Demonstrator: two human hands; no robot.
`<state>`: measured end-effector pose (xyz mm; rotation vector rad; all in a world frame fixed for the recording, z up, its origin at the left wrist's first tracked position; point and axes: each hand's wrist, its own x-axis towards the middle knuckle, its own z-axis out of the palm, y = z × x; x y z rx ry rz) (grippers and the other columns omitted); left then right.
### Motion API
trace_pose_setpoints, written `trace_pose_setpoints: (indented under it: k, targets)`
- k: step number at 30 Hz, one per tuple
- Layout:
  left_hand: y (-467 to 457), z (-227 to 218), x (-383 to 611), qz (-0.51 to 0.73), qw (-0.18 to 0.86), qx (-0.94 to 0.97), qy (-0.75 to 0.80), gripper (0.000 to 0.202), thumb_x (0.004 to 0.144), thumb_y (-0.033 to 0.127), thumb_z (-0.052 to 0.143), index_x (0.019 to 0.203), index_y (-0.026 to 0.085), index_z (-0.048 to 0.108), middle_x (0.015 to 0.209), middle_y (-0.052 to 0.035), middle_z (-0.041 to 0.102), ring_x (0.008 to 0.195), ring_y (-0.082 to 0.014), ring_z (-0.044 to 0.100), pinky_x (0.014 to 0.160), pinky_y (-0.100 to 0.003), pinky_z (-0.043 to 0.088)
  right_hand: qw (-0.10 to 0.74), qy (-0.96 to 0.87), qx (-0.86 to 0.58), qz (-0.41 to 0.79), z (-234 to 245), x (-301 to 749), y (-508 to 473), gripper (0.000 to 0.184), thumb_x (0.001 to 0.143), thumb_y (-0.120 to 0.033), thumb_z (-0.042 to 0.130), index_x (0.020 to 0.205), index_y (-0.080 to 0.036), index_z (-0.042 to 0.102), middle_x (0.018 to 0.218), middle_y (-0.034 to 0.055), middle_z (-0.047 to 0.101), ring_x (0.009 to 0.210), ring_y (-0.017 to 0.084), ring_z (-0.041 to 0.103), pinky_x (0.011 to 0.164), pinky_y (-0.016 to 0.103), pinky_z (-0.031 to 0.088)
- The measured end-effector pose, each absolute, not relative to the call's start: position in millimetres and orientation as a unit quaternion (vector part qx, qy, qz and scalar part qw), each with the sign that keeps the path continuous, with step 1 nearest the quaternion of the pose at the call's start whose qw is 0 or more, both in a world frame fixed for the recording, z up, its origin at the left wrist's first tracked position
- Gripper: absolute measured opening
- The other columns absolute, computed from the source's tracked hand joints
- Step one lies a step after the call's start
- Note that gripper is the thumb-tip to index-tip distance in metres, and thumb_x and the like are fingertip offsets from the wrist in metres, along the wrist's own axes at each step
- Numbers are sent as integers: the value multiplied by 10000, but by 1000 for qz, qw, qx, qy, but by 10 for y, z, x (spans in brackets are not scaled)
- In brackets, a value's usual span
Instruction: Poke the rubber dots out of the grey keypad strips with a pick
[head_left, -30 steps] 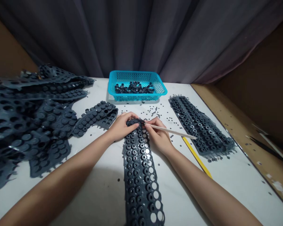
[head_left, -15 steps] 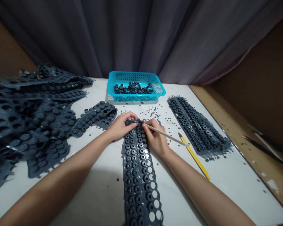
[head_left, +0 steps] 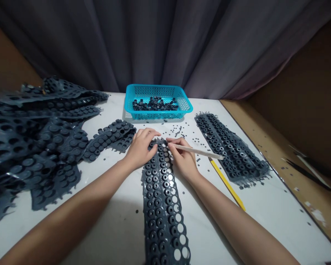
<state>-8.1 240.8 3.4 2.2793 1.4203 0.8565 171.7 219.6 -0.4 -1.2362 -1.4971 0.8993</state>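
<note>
A dark rubber strip [head_left: 158, 206] with rows of ringed, moulded pieces lies lengthwise in front of me. Along its right side, round holes show the white table through them. My left hand [head_left: 142, 148] is at the strip's far left corner, thumb apart from the fingers, thumb tip by the rubber edge. Pinched in my right hand [head_left: 184, 158] is a thin, pale, flat stick [head_left: 200, 151], which points off to the right. The fingertips of that hand are at the strip's far right corner; the stick's inner end is hidden by them.
A blue basket [head_left: 128, 106] holding small dark pieces stands at the back. Heaped dark rubber sheets [head_left: 57, 136] cover the left. On the right lie another rubber strip [head_left: 231, 147] and a yellow utility knife [head_left: 227, 184]. Tweezers [head_left: 309, 173] are beyond the table edge. Small dark discs are scattered about.
My left thumb and fingers have spread apart, away from the strip's far end. My right hand has shifted slightly, and the stick's outer end has swung up and to the right.
</note>
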Motion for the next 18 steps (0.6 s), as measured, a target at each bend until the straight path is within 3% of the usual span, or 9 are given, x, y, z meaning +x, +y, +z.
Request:
trace_pose_setpoints:
  k: [2, 5, 9, 18]
  targets:
    - [2402, 38, -71, 277, 125, 814, 495, 239, 838, 219, 546, 1062, 240, 628, 1137, -51, 578, 1095, -255, 471, 913, -391, 353, 486, -612, -520, 344, -4, 1720, 2212, 139, 847, -326, 587, 775, -220, 532, 815, 10, 626, 801, 183, 589, 740, 300, 440]
    - [2431, 28, -75, 252, 154, 816, 497, 226, 868, 266, 538, 1059, 249, 658, 1037, -38, 613, 1024, -242, 495, 894, -394, 356, 487, -604, -537, 330, 0, 1737, 2245, 141, 831, -310, 594, 758, -220, 513, 658, -37, 501, 624, 146, 485, 607, 261, 390]
    - [2505, 32, -97, 234, 209, 808, 498, 234, 893, 292, 513, 1056, 266, 679, 1018, -30, 621, 1021, -233, 507, 921, -403, 355, 484, -603, -527, 352, -3, 1760, 2284, 149, 810, -327, 620, 761, -213, 537, 651, -33, 518, 601, 140, 475, 564, 252, 368]
    - [2618, 138, -142, 187, 215, 843, 457, 222, 839, 307, 559, 1005, 237, 688, 1004, -39, 631, 1018, -243, 550, 903, -380, 413, 461, -624, -518, 361, 2, 1768, 2303, 249, 882, -377, 523, 701, -210, 553, 630, -18, 547, 617, 155, 516, 603, 267, 391]
